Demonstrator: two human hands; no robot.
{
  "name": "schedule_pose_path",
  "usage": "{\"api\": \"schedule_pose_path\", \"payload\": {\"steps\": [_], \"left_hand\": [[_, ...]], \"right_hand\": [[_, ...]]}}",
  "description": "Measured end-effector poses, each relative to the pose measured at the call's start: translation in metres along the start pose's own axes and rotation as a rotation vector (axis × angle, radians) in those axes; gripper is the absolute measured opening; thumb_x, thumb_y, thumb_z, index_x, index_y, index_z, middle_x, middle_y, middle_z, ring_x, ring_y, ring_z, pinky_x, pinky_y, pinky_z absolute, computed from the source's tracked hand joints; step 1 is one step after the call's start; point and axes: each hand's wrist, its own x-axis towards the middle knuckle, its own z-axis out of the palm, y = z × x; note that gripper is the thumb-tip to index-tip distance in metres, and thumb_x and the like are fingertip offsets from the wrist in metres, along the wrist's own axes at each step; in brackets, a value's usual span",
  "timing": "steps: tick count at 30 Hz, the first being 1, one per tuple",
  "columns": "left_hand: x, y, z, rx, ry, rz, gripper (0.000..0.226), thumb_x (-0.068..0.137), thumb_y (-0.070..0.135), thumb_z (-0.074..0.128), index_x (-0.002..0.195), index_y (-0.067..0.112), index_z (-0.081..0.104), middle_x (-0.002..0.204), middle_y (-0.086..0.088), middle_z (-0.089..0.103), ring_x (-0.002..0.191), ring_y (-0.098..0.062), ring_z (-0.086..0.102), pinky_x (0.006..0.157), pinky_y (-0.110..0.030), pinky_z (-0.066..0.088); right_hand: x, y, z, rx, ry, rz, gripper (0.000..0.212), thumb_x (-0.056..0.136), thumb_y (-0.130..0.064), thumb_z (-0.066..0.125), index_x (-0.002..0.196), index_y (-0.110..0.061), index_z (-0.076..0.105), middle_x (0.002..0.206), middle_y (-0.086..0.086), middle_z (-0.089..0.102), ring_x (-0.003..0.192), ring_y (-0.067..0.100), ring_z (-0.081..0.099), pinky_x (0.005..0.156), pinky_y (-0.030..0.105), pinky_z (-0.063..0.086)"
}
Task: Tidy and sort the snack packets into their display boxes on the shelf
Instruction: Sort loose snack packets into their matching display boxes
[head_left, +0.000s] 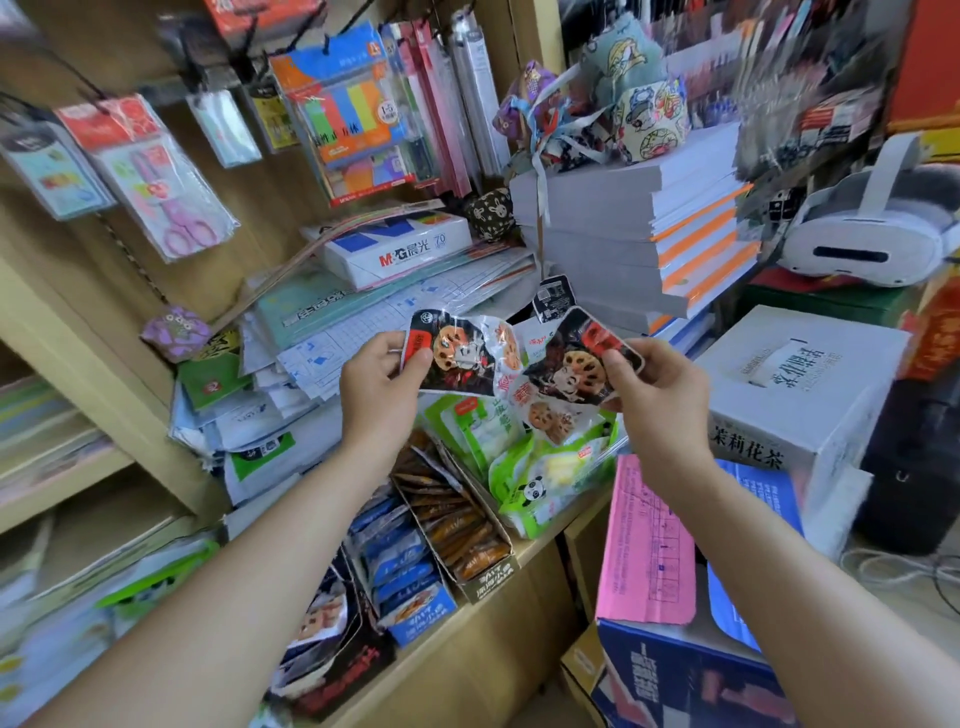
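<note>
My left hand (379, 379) pinches a dark lotus-root snack packet (462, 358) by its left edge. My right hand (657, 389) grips a small bunch of similar dark lotus-root packets (574, 374) by their right edge. Both are held above the shelf, over a green display box (540, 467) of green and white panda packets. To its left stand a box of orange-brown packets (457, 525), a blue box of blue packets (405, 566) and a black and red box (332, 654) at the shelf's front.
Piles of paper and stationery packs (291, 374) crowd the shelf behind the boxes. A stack of grey and orange books (649, 234) stands at the back right. A white carton (800, 395), a pink sheet (644, 540) and a blue carton (675, 675) sit to the right.
</note>
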Motion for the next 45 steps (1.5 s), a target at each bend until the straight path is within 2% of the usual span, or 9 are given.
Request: {"api": "schedule_pose_path", "payload": {"steps": [7,11,14,23,30,34,38,42,45], "left_hand": [[-0.055,0.005,-0.089,-0.071,0.087,-0.007,0.009,0.098,0.016,0.064,0.106,0.016,0.068,0.094,0.009,0.076,0.075,-0.005,0.068,0.059,-0.021,0.054],[-0.087,-0.014,-0.146,-0.083,0.205,-0.047,0.01,0.098,0.013,0.065,0.097,0.023,0.069,0.088,0.013,0.077,0.073,-0.002,0.067,0.057,-0.018,0.053],[-0.111,-0.032,-0.175,-0.087,0.274,-0.091,0.015,0.097,0.01,0.065,0.094,0.025,0.068,0.09,0.007,0.077,0.075,-0.002,0.067,0.056,-0.017,0.052],[-0.151,-0.079,-0.218,0.047,0.535,-0.061,0.012,0.093,0.009,0.069,0.094,0.021,0.071,0.087,0.007,0.076,0.078,-0.007,0.071,0.068,-0.02,0.053],[-0.168,-0.115,-0.199,0.395,0.482,0.031,0.004,0.09,0.02,0.075,0.088,0.024,0.073,0.068,0.013,0.069,0.057,-0.009,0.064,0.052,-0.038,0.053],[-0.154,-0.122,-0.192,0.568,0.409,-0.052,0.019,0.082,0.025,0.081,0.068,0.019,0.071,0.065,0.009,0.07,0.057,-0.01,0.067,0.054,-0.036,0.057],[-0.149,-0.116,-0.196,0.592,0.431,-0.041,0.027,0.081,0.022,0.08,0.06,0.015,0.064,0.052,0.005,0.063,0.049,-0.014,0.062,0.052,-0.037,0.054],[-0.147,-0.107,-0.21,0.503,0.573,0.038,0.006,0.082,0.014,0.081,0.086,0.014,0.077,0.055,0.008,0.061,0.05,-0.018,0.061,0.055,-0.035,0.054],[-0.144,-0.109,-0.217,0.417,0.692,0.056,0.015,0.083,0.015,0.079,0.099,0.014,0.077,0.063,0.009,0.059,0.053,-0.012,0.06,0.058,-0.037,0.055]], "right_hand": [[-0.019,-0.014,0.021,0.159,-0.064,0.06,0.009,0.096,-0.014,0.065,0.099,-0.006,0.067,0.086,0.014,0.068,0.069,0.02,0.061,0.063,0.035,0.055],[-0.044,-0.02,0.045,0.208,-0.164,-0.039,0.005,0.096,-0.012,0.064,0.094,-0.008,0.062,0.08,0.014,0.06,0.065,0.016,0.058,0.052,0.025,0.052],[-0.065,-0.02,0.064,0.17,-0.287,-0.075,0.005,0.095,-0.01,0.065,0.09,-0.008,0.063,0.071,0.002,0.063,0.06,0.012,0.059,0.053,0.027,0.054],[-0.118,-0.019,0.117,0.065,-0.55,-0.133,0.004,0.096,-0.012,0.065,0.096,-0.009,0.063,0.085,0.013,0.07,0.066,0.023,0.071,0.061,0.037,0.06],[-0.151,-0.004,0.161,0.034,-0.554,-0.337,0.007,0.099,-0.011,0.059,0.104,-0.014,0.062,0.089,0.004,0.07,0.078,0.026,0.072,0.07,0.039,0.059],[-0.168,0.016,0.189,-0.11,-0.456,-0.536,0.015,0.096,-0.007,0.061,0.109,-0.011,0.069,0.079,-0.013,0.066,0.069,0.0,0.062,0.062,0.019,0.049],[-0.166,0.036,0.207,-0.222,-0.466,-0.621,0.023,0.097,-0.011,0.061,0.119,-0.014,0.069,0.074,0.002,0.07,0.056,0.021,0.059,0.056,0.04,0.051],[-0.155,0.047,0.216,-0.42,-0.676,-0.703,0.041,0.099,-0.012,0.057,0.137,-0.026,0.058,0.065,0.001,0.062,0.053,0.018,0.05,0.052,0.034,0.045],[-0.154,0.047,0.219,-0.62,-0.819,-0.803,0.046,0.1,-0.023,0.056,0.145,-0.03,0.049,0.074,-0.006,0.056,0.084,0.027,0.054,0.072,0.041,0.042]]}}
